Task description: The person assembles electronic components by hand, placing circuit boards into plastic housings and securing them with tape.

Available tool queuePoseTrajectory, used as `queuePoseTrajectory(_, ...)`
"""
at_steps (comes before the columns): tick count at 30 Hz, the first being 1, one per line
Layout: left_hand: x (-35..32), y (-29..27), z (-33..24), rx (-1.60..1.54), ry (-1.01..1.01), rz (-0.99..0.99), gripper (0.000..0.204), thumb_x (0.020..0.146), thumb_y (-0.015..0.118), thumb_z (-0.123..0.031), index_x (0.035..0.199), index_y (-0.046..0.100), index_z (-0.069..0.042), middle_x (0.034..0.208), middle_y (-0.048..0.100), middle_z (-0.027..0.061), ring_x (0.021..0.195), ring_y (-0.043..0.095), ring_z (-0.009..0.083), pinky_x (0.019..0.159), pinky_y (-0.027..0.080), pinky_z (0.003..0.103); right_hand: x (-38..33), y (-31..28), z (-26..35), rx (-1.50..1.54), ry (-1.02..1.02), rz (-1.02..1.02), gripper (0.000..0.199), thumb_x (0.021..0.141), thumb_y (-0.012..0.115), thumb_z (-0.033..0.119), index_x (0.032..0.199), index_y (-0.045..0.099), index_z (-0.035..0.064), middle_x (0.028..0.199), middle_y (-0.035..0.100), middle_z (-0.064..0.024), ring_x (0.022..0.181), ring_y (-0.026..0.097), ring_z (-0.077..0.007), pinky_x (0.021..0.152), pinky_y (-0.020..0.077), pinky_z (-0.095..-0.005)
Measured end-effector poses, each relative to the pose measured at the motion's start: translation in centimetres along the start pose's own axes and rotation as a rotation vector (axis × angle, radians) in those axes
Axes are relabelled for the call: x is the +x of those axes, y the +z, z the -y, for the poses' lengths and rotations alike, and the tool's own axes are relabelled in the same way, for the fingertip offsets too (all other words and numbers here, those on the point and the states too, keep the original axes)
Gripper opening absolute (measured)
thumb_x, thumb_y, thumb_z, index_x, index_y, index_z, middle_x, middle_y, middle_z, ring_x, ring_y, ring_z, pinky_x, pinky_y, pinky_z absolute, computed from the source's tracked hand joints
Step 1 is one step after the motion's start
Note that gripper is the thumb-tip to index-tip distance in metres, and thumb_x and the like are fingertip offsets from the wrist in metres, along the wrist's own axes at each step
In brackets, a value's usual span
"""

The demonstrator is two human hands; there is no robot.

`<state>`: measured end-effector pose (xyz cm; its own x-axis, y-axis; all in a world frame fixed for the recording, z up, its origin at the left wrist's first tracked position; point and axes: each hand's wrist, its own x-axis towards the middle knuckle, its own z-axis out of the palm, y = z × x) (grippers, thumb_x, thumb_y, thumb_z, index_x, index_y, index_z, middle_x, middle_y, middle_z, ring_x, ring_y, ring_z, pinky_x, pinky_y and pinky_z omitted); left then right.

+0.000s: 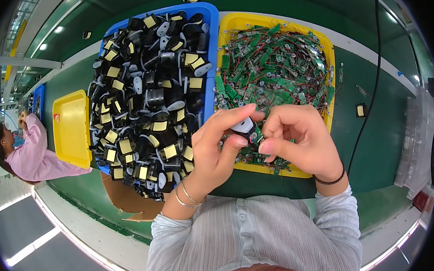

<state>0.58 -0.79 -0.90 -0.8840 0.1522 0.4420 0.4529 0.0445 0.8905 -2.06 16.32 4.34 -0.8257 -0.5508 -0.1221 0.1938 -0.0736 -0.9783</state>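
Over the near part of the yellow tub (228, 21), my left hand (211, 145) is closed around a small black plastic housing (244, 126) with a light grey end piece. My right hand (305, 139) meets it from the right, thumb and index finger pinched at the housing's open side. A bit of green and red shows there, but what the right fingers hold is too small to make out. Beneath both hands, the yellow tub is heaped with green circuit boards (277, 64) carrying thin red wires.
Left of the yellow tub, a blue tub (212, 49) is piled with black housings (154, 97) bearing pale yellow pads. Further left are a yellow tray (72, 125) and a person in pink (40, 148). A black cable (375, 71) crosses the green table; one housing (361, 110) lies nearby.
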Motion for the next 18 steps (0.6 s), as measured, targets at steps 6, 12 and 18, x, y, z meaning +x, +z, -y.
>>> queuePoseTrajectory(6,0.9,1.0,-1.1,-0.15,-0.016,0.003,0.049,0.085,0.051,-0.026,0.123,0.039,0.003,0.125,0.042,0.0203,0.098,0.054,0.0245,0.081,0.045,0.032,-0.6,1.2,0.1,-0.576,-0.345,-0.228,0.011,0.071,0.065,0.004,0.071,0.055,0.0013,0.064,0.055,-0.007,0.05,0.057,-0.0127,0.045,0.0436,-0.0243)
queuePoseTrajectory(12,0.9,0.7,-1.6,-0.046,-0.01,-0.077,0.035,0.084,0.048,-0.011,0.113,0.048,0.006,0.113,0.051,0.0201,0.089,0.057,0.0228,0.08,0.045,0.031,-0.5,1.3,0.5,-0.618,-0.394,-0.149,0.014,0.073,0.065,0.012,0.073,0.055,0.0019,0.064,0.053,-0.0078,0.054,0.056,-0.0204,0.05,0.0457,-0.028)
queuePoseTrajectory(18,0.0,0.3,-1.3,-0.029,0.018,-0.174,0.031,0.066,0.068,-0.005,0.095,0.062,0.003,0.097,0.059,0.0208,0.084,0.059,0.0217,0.076,0.046,0.028,-0.6,0.5,0.6,-0.702,-0.504,-0.104,0.016,0.074,0.063,0.017,0.08,0.059,0.0025,0.073,0.057,-0.0081,0.065,0.059,-0.0207,0.057,0.0467,-0.0279)
